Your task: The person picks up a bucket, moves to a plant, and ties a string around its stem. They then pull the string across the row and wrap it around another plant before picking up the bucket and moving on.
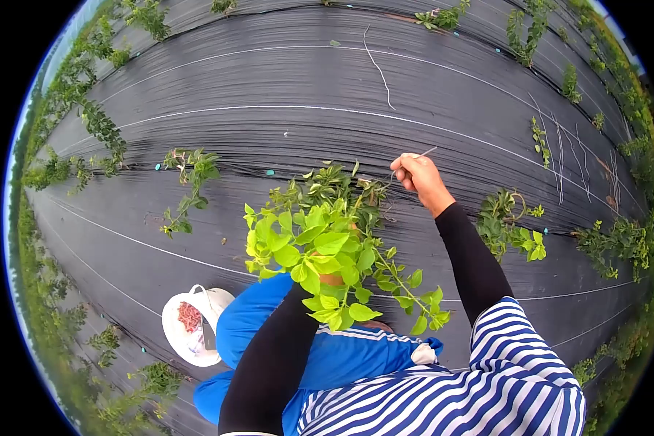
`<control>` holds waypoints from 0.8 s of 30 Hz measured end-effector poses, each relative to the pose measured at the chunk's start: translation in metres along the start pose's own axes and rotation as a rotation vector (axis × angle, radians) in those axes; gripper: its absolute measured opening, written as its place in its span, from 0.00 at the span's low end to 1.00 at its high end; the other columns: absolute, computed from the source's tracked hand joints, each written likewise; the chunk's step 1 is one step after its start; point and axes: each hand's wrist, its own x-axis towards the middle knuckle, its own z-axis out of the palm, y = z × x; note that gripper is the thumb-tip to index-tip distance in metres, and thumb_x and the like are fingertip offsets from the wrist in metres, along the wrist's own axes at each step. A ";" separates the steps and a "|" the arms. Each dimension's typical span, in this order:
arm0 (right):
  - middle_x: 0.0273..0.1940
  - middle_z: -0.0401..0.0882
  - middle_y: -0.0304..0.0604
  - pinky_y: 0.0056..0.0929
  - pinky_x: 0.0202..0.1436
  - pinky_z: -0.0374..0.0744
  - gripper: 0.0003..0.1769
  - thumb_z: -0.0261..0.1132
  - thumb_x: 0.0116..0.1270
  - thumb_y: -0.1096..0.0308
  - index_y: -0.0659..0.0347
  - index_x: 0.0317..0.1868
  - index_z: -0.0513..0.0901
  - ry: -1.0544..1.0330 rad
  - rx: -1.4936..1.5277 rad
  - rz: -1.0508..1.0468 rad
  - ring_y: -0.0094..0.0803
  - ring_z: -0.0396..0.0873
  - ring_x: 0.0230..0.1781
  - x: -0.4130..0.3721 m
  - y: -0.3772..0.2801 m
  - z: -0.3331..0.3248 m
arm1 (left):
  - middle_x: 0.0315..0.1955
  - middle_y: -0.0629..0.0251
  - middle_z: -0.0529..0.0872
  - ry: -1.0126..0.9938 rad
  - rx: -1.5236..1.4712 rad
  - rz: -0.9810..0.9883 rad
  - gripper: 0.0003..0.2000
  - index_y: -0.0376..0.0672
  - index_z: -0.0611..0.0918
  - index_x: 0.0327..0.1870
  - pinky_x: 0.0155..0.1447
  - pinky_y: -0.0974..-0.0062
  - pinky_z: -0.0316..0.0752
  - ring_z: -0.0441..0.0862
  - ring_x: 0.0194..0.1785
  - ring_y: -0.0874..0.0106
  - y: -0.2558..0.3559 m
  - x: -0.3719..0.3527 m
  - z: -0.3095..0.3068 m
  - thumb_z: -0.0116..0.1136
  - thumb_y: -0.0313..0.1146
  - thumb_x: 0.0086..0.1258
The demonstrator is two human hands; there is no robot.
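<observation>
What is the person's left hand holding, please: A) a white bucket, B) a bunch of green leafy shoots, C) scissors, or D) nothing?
B: the left hand grips a bunch of green leafy shoots, while the right hand pinches a thin pale stalk.

A: How was the light?
B: Soft, even daylight from above; hardly any shadows on the black woven plastic ground sheet, only a pale sheen along its ridges.
A: Anything blown out?
B: The bunch of yellow-green leafy sprigs came close.
A: Focus?
B: Crisp at the centre, even the thin pale stalk in the right hand; the fisheye bent and smeared the green plant rows near the rim.
</observation>
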 end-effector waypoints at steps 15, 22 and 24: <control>0.48 0.75 0.47 0.40 0.59 0.70 0.20 0.61 0.52 0.77 0.63 0.49 0.77 0.252 -1.364 -1.100 0.43 0.74 0.51 -0.071 -0.098 0.050 | 0.49 0.62 0.82 0.138 0.906 0.165 0.20 0.39 0.73 0.58 0.54 0.66 0.72 0.77 0.54 0.65 -0.032 -0.031 0.043 0.51 0.37 0.68; 0.27 0.77 0.45 0.45 0.42 0.75 0.04 0.62 0.48 0.70 0.61 0.24 0.79 -0.483 -2.107 -0.423 0.40 0.80 0.32 -0.003 -0.040 0.035 | 0.49 0.62 0.82 0.162 1.476 0.352 0.19 0.41 0.74 0.57 0.53 0.66 0.73 0.78 0.53 0.65 -0.044 -0.018 0.059 0.51 0.38 0.67; 0.27 0.77 0.45 0.43 0.38 0.76 0.04 0.62 0.48 0.70 0.61 0.24 0.79 -0.583 -2.045 -0.576 0.40 0.80 0.30 0.007 -0.042 0.046 | 0.49 0.62 0.82 0.181 1.534 0.369 0.19 0.42 0.74 0.56 0.53 0.67 0.73 0.78 0.53 0.65 -0.043 -0.018 0.060 0.51 0.38 0.67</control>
